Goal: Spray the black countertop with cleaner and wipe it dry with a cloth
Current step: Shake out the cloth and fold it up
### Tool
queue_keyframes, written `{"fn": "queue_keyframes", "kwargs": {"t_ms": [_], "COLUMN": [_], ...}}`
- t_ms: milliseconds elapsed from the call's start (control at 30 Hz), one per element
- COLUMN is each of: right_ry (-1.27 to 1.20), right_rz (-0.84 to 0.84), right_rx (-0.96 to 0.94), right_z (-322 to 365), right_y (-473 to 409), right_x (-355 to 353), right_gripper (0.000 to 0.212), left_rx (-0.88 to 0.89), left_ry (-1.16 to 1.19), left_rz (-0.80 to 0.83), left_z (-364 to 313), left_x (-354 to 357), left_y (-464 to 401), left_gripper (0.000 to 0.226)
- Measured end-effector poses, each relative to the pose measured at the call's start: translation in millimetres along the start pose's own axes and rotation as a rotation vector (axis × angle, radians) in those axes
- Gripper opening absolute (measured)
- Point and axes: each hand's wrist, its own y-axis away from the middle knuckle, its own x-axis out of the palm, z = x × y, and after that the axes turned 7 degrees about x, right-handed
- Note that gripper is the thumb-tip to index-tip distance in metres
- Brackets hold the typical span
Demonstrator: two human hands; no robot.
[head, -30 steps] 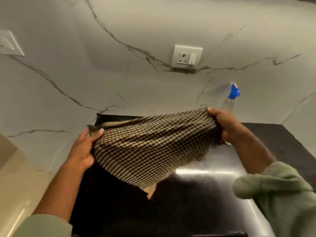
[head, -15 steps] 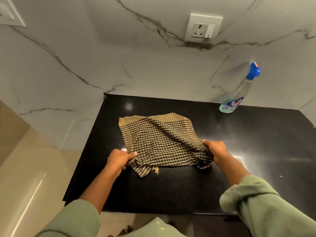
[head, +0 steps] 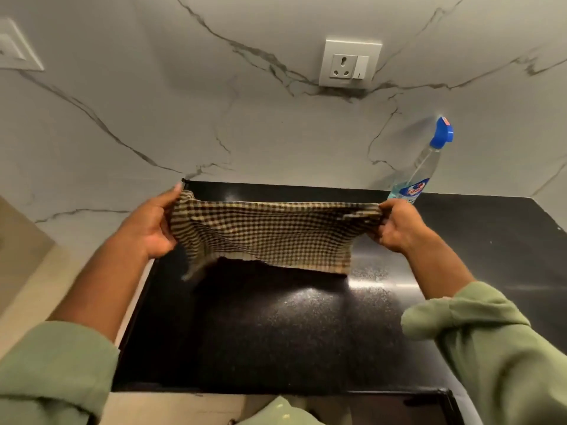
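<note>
Green sleeves (head: 491, 348) reach out over the black countertop (head: 276, 332). The left hand (head: 150, 225) and right hand (head: 399, 227) each pinch a top corner of the checked cloth (head: 264, 234), stretched taut in the air above the counter. The spray bottle (head: 420, 170) stands beyond, at the marble wall (head: 184, 118).

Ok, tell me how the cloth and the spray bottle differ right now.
The cloth is held up, stretched between the left hand and the right hand; the spray bottle stands untouched on the black countertop by the wall. The cloth is limp, checked in dark and tan; the bottle is rigid, clear, with a blue cap. The cloth spreads wide; the bottle is tall and narrow. Both are at the countertop's far side.
</note>
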Motion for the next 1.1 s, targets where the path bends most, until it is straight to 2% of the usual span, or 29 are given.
{"fn": "queue_keyframes", "kwargs": {"t_ms": [100, 200, 233, 333, 467, 600, 667, 767, 833, 967, 1033, 1100], "right_ry": [0.162, 0.167, 0.133, 0.04, 0.105, 0.214, 0.219, 0.192, 0.154, 0.042, -0.03, -0.058], "right_rz": [0.102, 0.155, 0.169, 0.178, 0.147, 0.069, 0.031, 0.0, -0.01, 0.134, 0.205, 0.242], "right_rx": [0.059, 0.015, -0.035, -0.229, -0.421, -0.593, -0.656, -0.697, -0.684, -0.585, -0.561, -0.566], "right_z": [21, 35, 40, 55, 73, 86, 90, 95, 98, 98, 98, 97], "right_y": [17, 30, 31, 32, 38, 42, 42, 38, 36, 42, 44, 46], "right_x": [7, 13, 15, 18, 18, 17, 14, 12, 10, 7, 6, 5], "right_gripper": [0.024, 0.02, 0.019, 0.016, 0.018, 0.024, 0.021, 0.017, 0.019, 0.013, 0.015, 0.016], "left_rx": [0.033, 0.227, 0.297, 0.477, 0.568, 0.74, 0.844, 0.971, 1.023, 1.016, 0.882, 0.629], "left_ry": [-0.131, -0.147, -0.131, -0.062, 0.02, -0.262, -0.453, -0.692, -0.771, -0.83, -0.766, -0.542], "left_rz": [0.051, 0.041, 0.034, 0.069, 0.086, -0.032, -0.068, -0.107, -0.161, -0.304, -0.31, -0.18], "left_z": [-34, -55, -59, -70, -80, -85, -88, -89, -89, -88, -87, -89], "left_x": [7, 5, 3, -3, -3, -1, -2, 1, 0, -2, 0, 5], "left_y": [8, 4, 3, -5, -4, -2, 0, 8, 7, -4, -8, -3], "left_gripper": [0.021, 0.031, 0.032, 0.016, 0.032, 0.042, 0.038, 0.033, 0.031, 0.015, 0.011, 0.014]}}
